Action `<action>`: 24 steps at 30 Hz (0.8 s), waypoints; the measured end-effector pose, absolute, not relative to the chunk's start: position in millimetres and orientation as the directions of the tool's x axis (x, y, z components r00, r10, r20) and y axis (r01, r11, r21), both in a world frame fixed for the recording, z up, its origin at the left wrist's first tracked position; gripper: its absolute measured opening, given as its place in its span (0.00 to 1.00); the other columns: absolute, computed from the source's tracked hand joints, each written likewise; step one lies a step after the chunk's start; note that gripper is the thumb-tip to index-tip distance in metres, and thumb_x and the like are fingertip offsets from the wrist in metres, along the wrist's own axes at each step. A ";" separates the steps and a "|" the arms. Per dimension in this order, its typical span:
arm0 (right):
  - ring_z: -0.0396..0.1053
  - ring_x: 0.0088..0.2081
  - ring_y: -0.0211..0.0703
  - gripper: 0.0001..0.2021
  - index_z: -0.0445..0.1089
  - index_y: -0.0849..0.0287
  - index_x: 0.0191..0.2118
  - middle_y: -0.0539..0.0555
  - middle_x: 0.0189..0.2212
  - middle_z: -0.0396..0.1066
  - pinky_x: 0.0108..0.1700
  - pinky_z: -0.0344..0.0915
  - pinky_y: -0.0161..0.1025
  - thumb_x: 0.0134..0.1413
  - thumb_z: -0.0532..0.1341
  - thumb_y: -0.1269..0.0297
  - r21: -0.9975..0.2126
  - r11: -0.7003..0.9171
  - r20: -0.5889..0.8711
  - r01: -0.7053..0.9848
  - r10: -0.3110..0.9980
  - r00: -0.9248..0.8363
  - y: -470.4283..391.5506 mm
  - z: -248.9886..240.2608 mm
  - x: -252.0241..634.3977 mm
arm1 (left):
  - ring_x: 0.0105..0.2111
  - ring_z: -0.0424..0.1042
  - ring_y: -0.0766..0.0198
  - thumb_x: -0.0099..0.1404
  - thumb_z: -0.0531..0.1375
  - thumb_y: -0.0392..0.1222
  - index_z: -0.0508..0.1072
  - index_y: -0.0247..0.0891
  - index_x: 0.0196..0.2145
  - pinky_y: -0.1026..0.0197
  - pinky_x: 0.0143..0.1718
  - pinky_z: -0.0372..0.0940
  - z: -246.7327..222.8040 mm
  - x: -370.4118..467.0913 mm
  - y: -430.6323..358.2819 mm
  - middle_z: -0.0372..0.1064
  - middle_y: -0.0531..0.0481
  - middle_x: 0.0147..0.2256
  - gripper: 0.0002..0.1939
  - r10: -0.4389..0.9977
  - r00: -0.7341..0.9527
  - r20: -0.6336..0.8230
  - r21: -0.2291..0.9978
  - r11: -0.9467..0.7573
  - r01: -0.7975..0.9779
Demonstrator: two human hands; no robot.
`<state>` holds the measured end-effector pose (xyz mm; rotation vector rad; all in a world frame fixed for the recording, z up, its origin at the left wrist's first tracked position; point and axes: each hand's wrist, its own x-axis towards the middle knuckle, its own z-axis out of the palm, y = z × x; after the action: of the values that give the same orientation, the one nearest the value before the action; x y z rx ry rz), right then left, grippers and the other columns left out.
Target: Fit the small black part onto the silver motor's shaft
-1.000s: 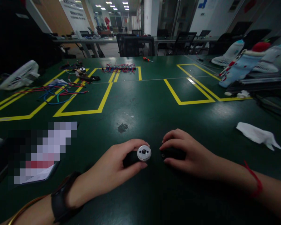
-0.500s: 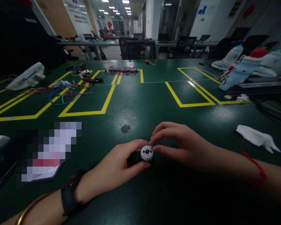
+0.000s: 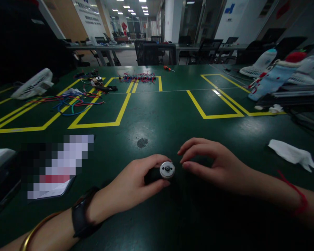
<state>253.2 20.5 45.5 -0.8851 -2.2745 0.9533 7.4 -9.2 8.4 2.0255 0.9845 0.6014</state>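
Observation:
A small round metal part [image 3: 167, 170] with a silver face, a dark centre and small dark holes is held between the thumb and fingers of my left hand [image 3: 136, 181]. Its face points up toward the camera, and its lower body is hidden in shadow. To its right, my right hand [image 3: 211, 162] hovers apart from it, fingers curved and slightly spread, nothing visible between them. Both hands are over the dark green table [image 3: 162, 118]. A black watch sits on my left wrist, a red string on my right.
On the left lie a blurred phone-like object [image 3: 60, 167] and loose wires [image 3: 75, 103]. A wire bundle [image 3: 138, 77] and a screwdriver [image 3: 168, 68] lie at the back. At right are a white tissue [image 3: 293, 153] and a blue snowman-like figure [image 3: 269, 82].
My right hand has moved away to the right from the metal part, its fingertips now apart from it. My left hand still holds the part. The whole view has shifted slightly.

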 end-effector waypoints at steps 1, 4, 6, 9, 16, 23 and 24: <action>0.71 0.43 0.44 0.04 0.75 0.57 0.37 0.55 0.41 0.74 0.46 0.67 0.40 0.58 0.63 0.64 -0.785 0.495 0.172 0.372 0.751 -0.637 21.6 41.0 259.2 | 0.45 0.71 0.60 0.65 0.61 0.38 0.67 0.45 0.53 0.59 0.47 0.65 8.6 7.4 -9.0 0.71 0.52 0.47 0.18 0.807 0.587 0.068 0.812 -0.387 0.437; 0.71 0.39 0.43 0.08 0.74 0.59 0.35 0.54 0.37 0.74 0.41 0.67 0.39 0.59 0.62 0.60 -0.880 0.303 0.038 0.366 0.813 -0.580 25.3 25.1 275.5 | 0.47 0.71 0.59 0.66 0.61 0.38 0.66 0.45 0.53 0.58 0.48 0.65 9.1 7.0 -8.9 0.71 0.51 0.49 0.19 0.807 0.587 0.061 0.808 -0.385 0.445; 0.70 0.35 0.41 0.10 0.73 0.59 0.33 0.53 0.33 0.72 0.37 0.66 0.37 0.59 0.62 0.58 -0.932 0.183 -0.006 0.312 0.855 -0.519 26.4 16.0 282.8 | 0.48 0.71 0.59 0.66 0.61 0.38 0.66 0.45 0.53 0.58 0.49 0.65 9.2 6.7 -9.2 0.70 0.52 0.50 0.19 0.808 0.586 0.054 0.805 -0.383 0.454; 0.67 0.33 0.39 0.10 0.72 0.59 0.32 0.51 0.31 0.70 0.34 0.65 0.36 0.58 0.63 0.57 -0.973 0.080 -0.033 0.215 0.880 -0.473 25.7 9.5 286.7 | 0.48 0.71 0.59 0.66 0.61 0.39 0.66 0.46 0.54 0.58 0.49 0.65 9.0 6.3 -9.9 0.70 0.52 0.50 0.19 0.809 0.586 0.047 0.800 -0.382 0.464; 0.67 0.33 0.39 0.09 0.73 0.59 0.32 0.51 0.30 0.70 0.33 0.63 0.35 0.58 0.64 0.58 -0.984 0.034 -0.057 0.177 0.872 -0.486 23.4 11.7 286.6 | 0.49 0.70 0.60 0.66 0.61 0.37 0.65 0.47 0.54 0.59 0.50 0.65 8.8 6.4 -9.6 0.70 0.53 0.51 0.19 0.813 0.581 0.035 0.792 -0.377 0.479; 0.67 0.33 0.38 0.09 0.73 0.59 0.32 0.51 0.31 0.70 0.34 0.62 0.35 0.58 0.64 0.59 -0.987 0.046 -0.040 0.156 0.862 -0.506 22.8 12.1 288.2 | 0.49 0.70 0.60 0.66 0.61 0.38 0.65 0.47 0.54 0.58 0.50 0.65 9.1 5.3 -10.3 0.70 0.53 0.51 0.19 0.813 0.582 0.027 0.785 -0.378 0.491; 0.67 0.33 0.38 0.09 0.73 0.59 0.32 0.51 0.31 0.70 0.34 0.63 0.35 0.58 0.64 0.59 -0.988 0.044 -0.038 0.150 0.862 -0.505 22.8 12.5 288.0 | 0.49 0.70 0.60 0.66 0.61 0.38 0.65 0.47 0.54 0.58 0.50 0.65 9.0 5.2 -10.4 0.70 0.53 0.51 0.19 0.814 0.580 0.028 0.782 -0.380 0.495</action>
<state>288.0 22.8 12.5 -1.0242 -1.7214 1.5108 5.2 -10.4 9.0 2.0518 1.0396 0.5361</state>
